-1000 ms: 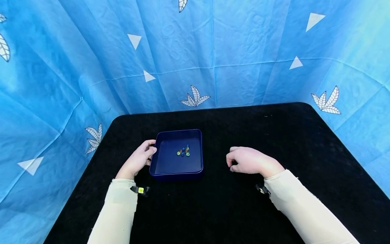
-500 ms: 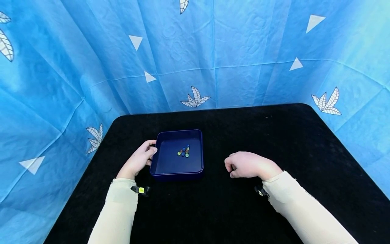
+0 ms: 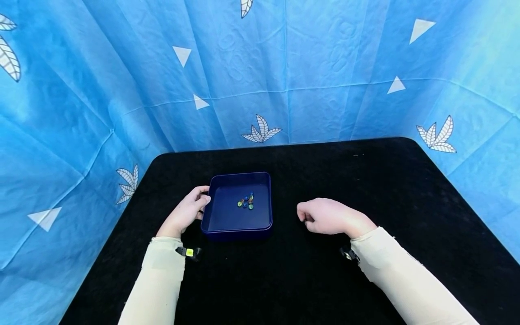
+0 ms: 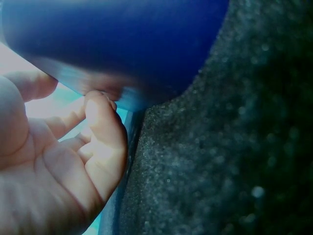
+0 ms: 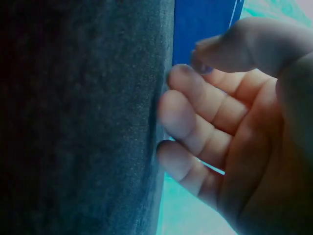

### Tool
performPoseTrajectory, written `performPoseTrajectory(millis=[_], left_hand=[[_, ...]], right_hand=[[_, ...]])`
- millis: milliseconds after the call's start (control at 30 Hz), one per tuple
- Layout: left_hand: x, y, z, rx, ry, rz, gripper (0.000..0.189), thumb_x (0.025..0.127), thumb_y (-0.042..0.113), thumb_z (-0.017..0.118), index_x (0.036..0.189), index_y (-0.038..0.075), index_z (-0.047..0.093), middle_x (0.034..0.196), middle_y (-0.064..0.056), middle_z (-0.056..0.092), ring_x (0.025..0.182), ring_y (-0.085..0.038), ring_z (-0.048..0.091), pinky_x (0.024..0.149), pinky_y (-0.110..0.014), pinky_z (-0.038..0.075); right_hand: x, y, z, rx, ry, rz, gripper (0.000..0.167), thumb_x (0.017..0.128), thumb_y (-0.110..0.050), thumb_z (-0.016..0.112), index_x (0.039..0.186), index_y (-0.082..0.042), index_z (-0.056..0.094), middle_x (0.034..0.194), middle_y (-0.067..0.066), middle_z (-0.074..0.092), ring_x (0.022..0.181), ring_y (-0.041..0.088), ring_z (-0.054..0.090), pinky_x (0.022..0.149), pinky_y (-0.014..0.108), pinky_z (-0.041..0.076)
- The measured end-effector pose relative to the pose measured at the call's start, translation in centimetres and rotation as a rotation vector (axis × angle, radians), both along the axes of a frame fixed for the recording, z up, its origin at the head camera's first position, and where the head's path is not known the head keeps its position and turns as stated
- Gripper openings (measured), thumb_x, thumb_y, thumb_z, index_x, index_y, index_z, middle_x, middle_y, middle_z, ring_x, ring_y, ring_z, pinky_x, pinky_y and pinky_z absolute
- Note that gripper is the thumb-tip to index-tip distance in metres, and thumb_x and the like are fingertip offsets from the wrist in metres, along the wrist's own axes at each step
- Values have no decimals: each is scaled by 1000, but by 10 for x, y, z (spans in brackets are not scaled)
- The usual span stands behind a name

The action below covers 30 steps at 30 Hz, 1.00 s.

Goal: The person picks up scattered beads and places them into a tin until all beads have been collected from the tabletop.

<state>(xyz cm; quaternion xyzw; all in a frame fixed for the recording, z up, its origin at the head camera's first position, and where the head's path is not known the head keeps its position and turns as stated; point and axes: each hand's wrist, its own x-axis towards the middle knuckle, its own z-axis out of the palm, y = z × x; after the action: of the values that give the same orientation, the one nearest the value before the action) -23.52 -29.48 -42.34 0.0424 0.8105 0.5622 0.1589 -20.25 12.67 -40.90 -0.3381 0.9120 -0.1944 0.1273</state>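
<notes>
A square dark-blue box [image 3: 235,221] without a lid stands left of centre on the black table in the head view. Several small glass marbles [image 3: 245,205], blue, green and amber, lie grouped on its floor. My left hand [image 3: 187,212] holds the box by its left side, thumb at the rim; in the left wrist view bent fingertips touch the outer wall. To the right of the box, my right hand [image 3: 331,216] is low over the cloth with fingers curled. Between its thumb and index finger the right wrist view shows a small dark-blue marble [image 5: 206,70], mostly covered.
Black cloth [image 3: 260,280] covers the table. A blue curtain [image 3: 317,54] with leaves and white triangles hangs behind and at both sides. Small pale specks [image 3: 357,155] lie on the cloth at the back right.
My right hand has shifted a little left toward the box, dipping and then rising slightly. The dark spot once visible under its thumb no longer shows there. My left hand keeps its hold.
</notes>
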Motion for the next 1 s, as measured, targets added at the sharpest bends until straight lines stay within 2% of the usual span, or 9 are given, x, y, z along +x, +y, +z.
performPoseTrajectory(millis=[133, 200, 433, 700, 800, 1000], left_hand=[[8, 7, 13, -6, -12, -2, 47, 107, 12, 43, 150, -5, 33, 126, -33, 47, 97, -43, 57, 72, -40, 56], [10, 9, 16, -10, -16, 0, 47, 108, 13, 44, 150, -5, 34, 126, -33, 47, 98, -44, 57, 73, -39, 56], [10, 9, 13, 7, -20, -1, 47, 108, 14, 44, 150, -4, 33, 128, -34, 47, 101, -48, 55, 71, -37, 55], [10, 8, 15, 3, -15, 2, 46, 107, 13, 44, 149, -4, 34, 125, -33, 48, 96, -43, 58, 72, -40, 56], [6, 4, 10, 10, -17, 1, 46, 108, 12, 43, 150, -4, 33, 126, -33, 47, 95, -42, 58, 72, -40, 56], [-4, -4, -9, 13, -12, 13, 47, 109, 17, 43, 152, 1, 33, 126, -28, 48, 92, -33, 59, 68, -37, 55]], right_hand=[[-1, 0, 1, -34, 50, 5, 17, 86, -6, 62, 93, -22, 63, 74, -15, 51, 68, 5, 50, 73, 32, 48], [-1, 0, 4, -56, 73, 1, 17, 87, -6, 62, 96, -21, 65, 77, -15, 52, 71, 4, 51, 76, 31, 49], [0, 2, 15, -141, 151, -13, 18, 88, -6, 61, 98, -19, 67, 82, -15, 55, 70, 5, 52, 74, 32, 50], [-7, -4, 27, -135, 148, -30, 21, 87, -5, 60, 99, -22, 66, 82, -14, 55, 69, 6, 51, 75, 31, 50], [-13, -13, 34, -138, 162, -20, 21, 88, -6, 59, 100, -22, 66, 83, -13, 55, 69, 7, 51, 74, 31, 49], [-30, -36, 46, -151, 216, -26, 20, 89, -7, 59, 100, -22, 66, 82, -12, 57, 67, 9, 51, 71, 30, 48]])
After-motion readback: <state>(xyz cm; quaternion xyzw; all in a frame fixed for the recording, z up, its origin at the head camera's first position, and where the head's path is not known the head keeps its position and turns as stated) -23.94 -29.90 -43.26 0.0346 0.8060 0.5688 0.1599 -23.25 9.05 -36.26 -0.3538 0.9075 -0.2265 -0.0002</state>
